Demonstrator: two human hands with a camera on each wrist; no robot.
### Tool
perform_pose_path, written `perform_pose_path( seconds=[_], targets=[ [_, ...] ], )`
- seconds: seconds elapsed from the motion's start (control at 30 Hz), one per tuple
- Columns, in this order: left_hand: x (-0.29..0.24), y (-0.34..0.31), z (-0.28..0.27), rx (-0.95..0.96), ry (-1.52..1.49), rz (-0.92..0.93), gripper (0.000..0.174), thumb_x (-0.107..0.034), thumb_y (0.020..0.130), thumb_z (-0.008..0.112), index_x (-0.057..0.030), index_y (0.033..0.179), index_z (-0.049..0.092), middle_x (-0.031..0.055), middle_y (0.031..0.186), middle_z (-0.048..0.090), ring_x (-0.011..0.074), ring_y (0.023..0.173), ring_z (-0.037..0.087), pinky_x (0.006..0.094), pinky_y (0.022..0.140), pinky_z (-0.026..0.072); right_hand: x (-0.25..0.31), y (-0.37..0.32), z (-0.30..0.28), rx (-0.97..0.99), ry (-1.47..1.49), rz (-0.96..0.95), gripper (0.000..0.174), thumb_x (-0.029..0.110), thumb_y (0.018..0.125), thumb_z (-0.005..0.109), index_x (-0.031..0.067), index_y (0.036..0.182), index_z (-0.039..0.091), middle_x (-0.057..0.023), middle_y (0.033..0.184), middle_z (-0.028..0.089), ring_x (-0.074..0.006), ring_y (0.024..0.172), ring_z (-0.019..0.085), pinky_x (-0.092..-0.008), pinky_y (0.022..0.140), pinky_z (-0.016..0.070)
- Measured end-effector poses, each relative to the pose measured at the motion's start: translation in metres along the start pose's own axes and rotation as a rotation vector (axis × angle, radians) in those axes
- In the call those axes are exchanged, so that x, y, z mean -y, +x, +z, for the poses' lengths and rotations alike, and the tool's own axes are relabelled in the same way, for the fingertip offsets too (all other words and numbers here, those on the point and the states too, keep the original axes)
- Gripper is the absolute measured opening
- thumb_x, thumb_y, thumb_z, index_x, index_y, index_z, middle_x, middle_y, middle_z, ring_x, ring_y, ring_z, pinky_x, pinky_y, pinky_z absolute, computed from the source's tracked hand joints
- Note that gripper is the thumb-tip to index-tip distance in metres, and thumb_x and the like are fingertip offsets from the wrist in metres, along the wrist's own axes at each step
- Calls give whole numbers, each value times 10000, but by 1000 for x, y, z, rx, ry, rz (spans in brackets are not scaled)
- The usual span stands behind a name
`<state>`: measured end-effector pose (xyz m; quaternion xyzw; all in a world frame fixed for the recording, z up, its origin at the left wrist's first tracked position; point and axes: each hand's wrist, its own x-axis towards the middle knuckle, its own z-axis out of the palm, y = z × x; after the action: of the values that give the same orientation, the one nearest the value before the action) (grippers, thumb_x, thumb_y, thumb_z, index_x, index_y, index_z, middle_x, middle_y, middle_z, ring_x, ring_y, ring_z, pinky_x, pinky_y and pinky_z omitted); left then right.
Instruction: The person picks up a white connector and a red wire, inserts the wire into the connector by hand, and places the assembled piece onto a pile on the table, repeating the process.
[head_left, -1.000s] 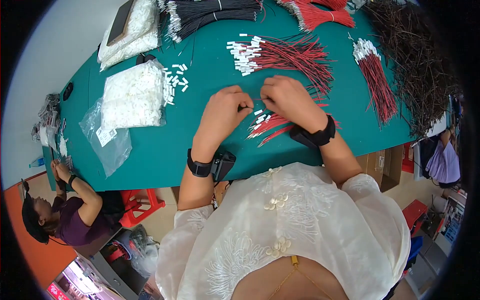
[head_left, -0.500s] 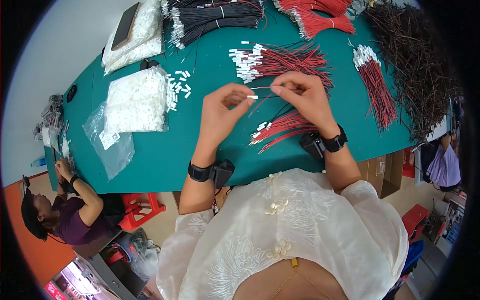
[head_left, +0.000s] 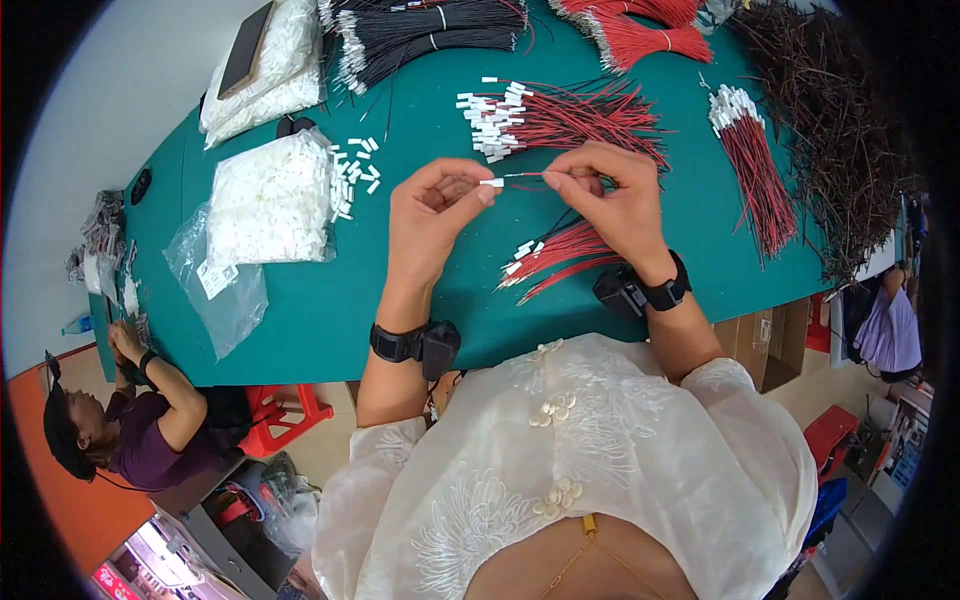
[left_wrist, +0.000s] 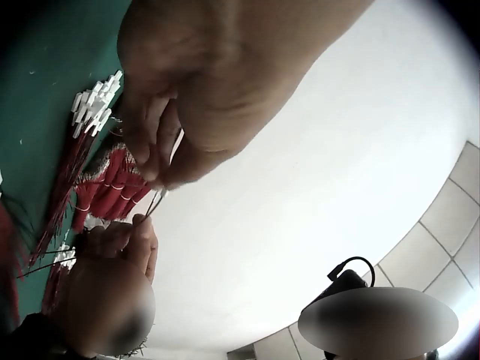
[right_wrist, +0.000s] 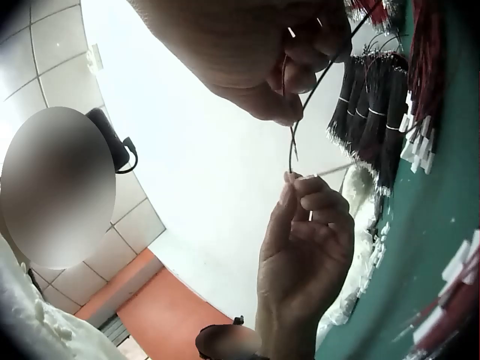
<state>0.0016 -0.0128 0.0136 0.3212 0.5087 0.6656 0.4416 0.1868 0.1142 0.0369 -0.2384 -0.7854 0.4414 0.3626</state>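
Between thumb and index finger, my left hand (head_left: pixel 425 220) pinches a small white connector housing (head_left: pixel 492 183). My right hand (head_left: pixel 615 200) pinches a thin red wire (head_left: pixel 532 174) whose bare tip points left, close to the housing. A dark wire (right_wrist: pixel 330 69) runs alongside it in the right wrist view. Both hands are raised over the table, facing each other. Below the right hand lies a bunch of red wires (head_left: pixel 570 248), a few with white housings on their ends. Behind the hands spreads a larger pile of red and black wires (head_left: pixel 590 115) with white housings.
Loose white housings (head_left: pixel 355 170) lie by a full plastic bag (head_left: pixel 268 200) on the green table (head_left: pixel 330 320). Black wire bundles (head_left: pixel 430 45) and red ones (head_left: pixel 650 40) sit at the back. Dark tangled twigs (head_left: pixel 830 120) fill the right. Another person (head_left: pixel 150 420) sits at left.
Both hands have risen and turned, bringing the white housing and the wire tip into sight. Over the last half second the left hand has shifted slightly left and up with the housing.
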Motion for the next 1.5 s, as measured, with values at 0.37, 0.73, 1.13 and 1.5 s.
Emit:
perform_pose_path(
  seconds=[0.37, 0.73, 1.13, 1.5],
  targets=[
    [-4, -3, -3, 108, 0, 79, 166, 48, 885, 747, 18, 1043, 708, 65, 965, 735, 117, 904, 706, 241, 803, 551, 7, -3, -2, -19, 9, 17, 91, 2, 822, 791, 10, 908, 766, 37, 689, 579, -27, 587, 406, -229, 517, 276],
    [0, -1, 3, 19, 46, 48, 174, 32, 892, 748, 23, 1061, 705, 65, 967, 745, 112, 892, 705, 226, 785, 544, 5, 0, 0, -7, -16, -50, 99, -4, 802, 791, 9, 895, 758, -13, 745, 655, -77, 639, 495, -246, 566, 363],
    [1, 1, -2, 6, -18, 17, 167, 14, 896, 745, 28, 1058, 704, 83, 934, 747, 123, 841, 697, 238, 777, 546, 2, 0, -1, 29, -11, -160, 139, -20, 785, 809, 15, 914, 771, -41, 783, 692, -121, 679, 575, -260, 610, 440],
    [3, 0, 1, 49, -57, -15, 165, 12, 902, 741, 36, 1062, 708, 95, 940, 748, 145, 853, 711, 252, 775, 563, 3, -1, 4, 10, -107, -289, 162, -22, 757, 811, 27, 906, 769, -59, 780, 696, -179, 693, 621, -308, 662, 467]
  ],
)
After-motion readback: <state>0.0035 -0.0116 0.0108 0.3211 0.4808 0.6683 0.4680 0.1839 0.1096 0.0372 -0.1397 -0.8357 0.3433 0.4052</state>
